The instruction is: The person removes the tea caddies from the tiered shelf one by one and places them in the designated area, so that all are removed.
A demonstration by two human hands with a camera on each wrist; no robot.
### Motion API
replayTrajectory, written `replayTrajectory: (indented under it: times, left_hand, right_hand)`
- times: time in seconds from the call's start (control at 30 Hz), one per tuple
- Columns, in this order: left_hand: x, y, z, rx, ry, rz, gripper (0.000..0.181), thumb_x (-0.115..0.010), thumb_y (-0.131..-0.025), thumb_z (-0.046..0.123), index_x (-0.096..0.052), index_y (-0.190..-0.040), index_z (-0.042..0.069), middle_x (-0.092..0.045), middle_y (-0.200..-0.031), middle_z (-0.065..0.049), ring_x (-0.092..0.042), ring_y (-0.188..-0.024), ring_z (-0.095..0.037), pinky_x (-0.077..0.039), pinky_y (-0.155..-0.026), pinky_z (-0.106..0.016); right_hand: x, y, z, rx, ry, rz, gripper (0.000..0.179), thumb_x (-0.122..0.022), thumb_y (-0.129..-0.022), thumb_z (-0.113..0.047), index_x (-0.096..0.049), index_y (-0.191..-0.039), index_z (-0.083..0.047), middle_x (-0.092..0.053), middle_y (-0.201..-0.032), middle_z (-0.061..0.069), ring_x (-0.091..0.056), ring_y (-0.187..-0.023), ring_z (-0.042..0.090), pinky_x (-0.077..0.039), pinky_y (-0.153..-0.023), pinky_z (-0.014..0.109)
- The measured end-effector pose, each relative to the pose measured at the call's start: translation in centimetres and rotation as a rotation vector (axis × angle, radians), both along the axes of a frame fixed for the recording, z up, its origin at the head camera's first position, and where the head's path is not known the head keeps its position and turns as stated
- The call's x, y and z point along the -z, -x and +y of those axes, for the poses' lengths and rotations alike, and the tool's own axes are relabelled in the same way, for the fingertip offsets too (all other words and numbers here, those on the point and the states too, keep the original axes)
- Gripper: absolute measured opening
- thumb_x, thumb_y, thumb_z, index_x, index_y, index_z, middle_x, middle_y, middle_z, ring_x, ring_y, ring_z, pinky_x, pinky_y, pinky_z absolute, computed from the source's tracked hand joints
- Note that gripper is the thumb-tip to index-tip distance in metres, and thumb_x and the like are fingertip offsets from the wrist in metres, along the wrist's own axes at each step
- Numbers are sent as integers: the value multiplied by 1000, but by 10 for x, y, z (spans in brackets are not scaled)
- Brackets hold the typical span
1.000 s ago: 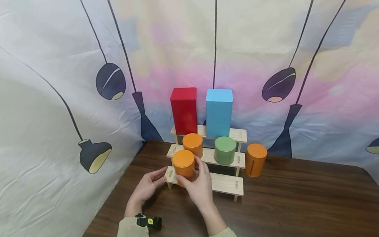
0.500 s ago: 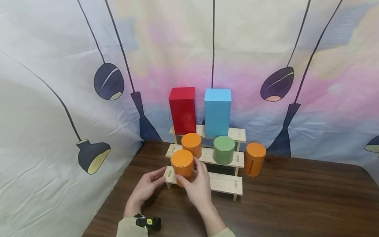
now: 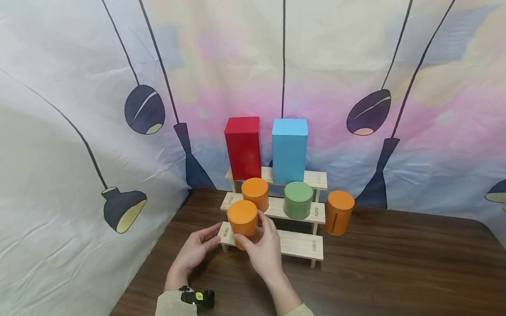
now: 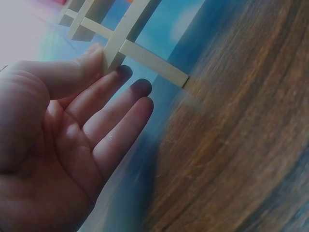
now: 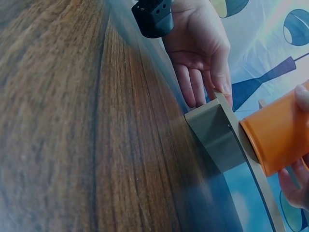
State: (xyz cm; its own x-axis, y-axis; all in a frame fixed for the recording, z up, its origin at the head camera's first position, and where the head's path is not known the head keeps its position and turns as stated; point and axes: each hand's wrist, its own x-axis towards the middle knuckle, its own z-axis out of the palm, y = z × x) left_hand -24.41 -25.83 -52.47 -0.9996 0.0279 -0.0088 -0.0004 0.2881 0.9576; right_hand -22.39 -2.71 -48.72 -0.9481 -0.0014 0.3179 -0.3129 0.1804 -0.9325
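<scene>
This looks like a staged tabletop corner, a makeshift filming set: a creased fabric backdrop [image 3: 331,51], printed with dark hanging lamps [image 3: 145,110] over pastel washes, closes in the back and sides of a dark wood-grain table [image 3: 404,266]. A stepped wooden stand [image 3: 301,244] bears plain coloured containers [image 3: 242,218], display-fashion. The kind of room beyond the backdrop cannot be told.

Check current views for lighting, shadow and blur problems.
Head: fairly even light, green canister clear, soft shadow on the wooden tabletop below the left grip. Left wrist: upper left washed out, tabletop grain soft. Right wrist: bluish haze along the tabletop's edge.
</scene>
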Motion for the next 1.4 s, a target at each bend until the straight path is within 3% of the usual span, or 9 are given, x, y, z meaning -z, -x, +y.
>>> replayTrajectory:
  times: [0.9,1.4]
  left_hand:
    - [1,0,-1,9,-22,5,48,-67,-107,9,-58,-154,5,-59,-154,-14,-61,-136,-27,-56,-106,-36]
    - [2,2,-3,8,-41,-12,49,-66,-107,8,-57,-155,5,-57,-155,-15,-61,-135,-27,-56,-104,-32]
  right_hand:
    - [-6,-2,7,-66,95,-69,79,-95,-84,-19,-55,-152,-9,-60,-148,9,-64,-131,32,-53,-110,48]
    - [-21,-12,33,-116,160,-66,84,-96,-84,-23,-53,-155,-8,-64,-141,13,-66,-126,33,-57,-105,48]
